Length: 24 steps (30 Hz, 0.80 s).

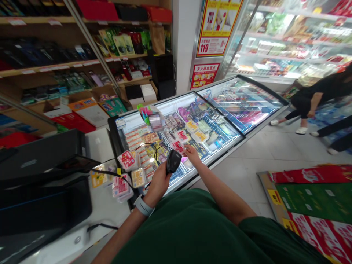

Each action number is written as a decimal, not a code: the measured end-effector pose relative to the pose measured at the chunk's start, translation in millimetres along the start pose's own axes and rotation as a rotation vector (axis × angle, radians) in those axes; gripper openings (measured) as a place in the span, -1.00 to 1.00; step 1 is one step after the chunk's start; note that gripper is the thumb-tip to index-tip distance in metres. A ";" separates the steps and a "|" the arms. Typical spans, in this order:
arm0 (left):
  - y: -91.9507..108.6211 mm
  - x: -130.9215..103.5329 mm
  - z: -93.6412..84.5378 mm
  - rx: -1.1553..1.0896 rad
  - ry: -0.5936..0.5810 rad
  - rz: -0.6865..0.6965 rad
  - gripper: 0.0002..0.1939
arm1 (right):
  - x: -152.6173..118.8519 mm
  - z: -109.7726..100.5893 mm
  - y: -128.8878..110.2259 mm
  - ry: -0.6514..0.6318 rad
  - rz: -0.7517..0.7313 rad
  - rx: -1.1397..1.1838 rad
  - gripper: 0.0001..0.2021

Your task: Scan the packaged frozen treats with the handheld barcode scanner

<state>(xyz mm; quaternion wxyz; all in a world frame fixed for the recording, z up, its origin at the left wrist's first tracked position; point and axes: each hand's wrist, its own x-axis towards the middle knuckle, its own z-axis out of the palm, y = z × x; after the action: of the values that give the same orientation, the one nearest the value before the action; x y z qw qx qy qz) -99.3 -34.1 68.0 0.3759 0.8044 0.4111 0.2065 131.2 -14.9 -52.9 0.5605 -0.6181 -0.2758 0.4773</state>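
Red-labelled pack (178,146) is pinched by right hand (192,154), scanner (173,161) gripped by left hand (159,181), above freezer (114,131) of packages (189,113).

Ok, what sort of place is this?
Probably a grocery or convenience store: a glass-topped display chest of packaged goods, shelves with edge labels, and a handheld scanner in the left hand.

A shop: stocked shelves (35,21) with price labels (17,22), glass-topped chest freezer (243,138), lit display cooler (291,37).
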 end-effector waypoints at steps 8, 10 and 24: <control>-6.5 1.7 1.6 0.002 0.005 -0.015 -0.49 | 2.5 0.4 0.1 -0.011 -0.018 -0.006 -0.58; -5.7 1.8 1.2 0.000 0.008 -0.017 -0.49 | 3.1 0.7 0.4 -0.007 -0.018 -0.018 -0.57; -0.9 2.4 -0.1 -0.030 -0.011 -0.038 -0.48 | 0.2 1.9 -5.2 -0.008 -0.019 0.001 -0.61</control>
<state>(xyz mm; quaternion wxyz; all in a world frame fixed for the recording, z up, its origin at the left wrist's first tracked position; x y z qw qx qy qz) -98.5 -31.8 67.5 0.3941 0.7918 0.4211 0.2010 130.5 -12.8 -47.8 0.5642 -0.6131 -0.2839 0.4746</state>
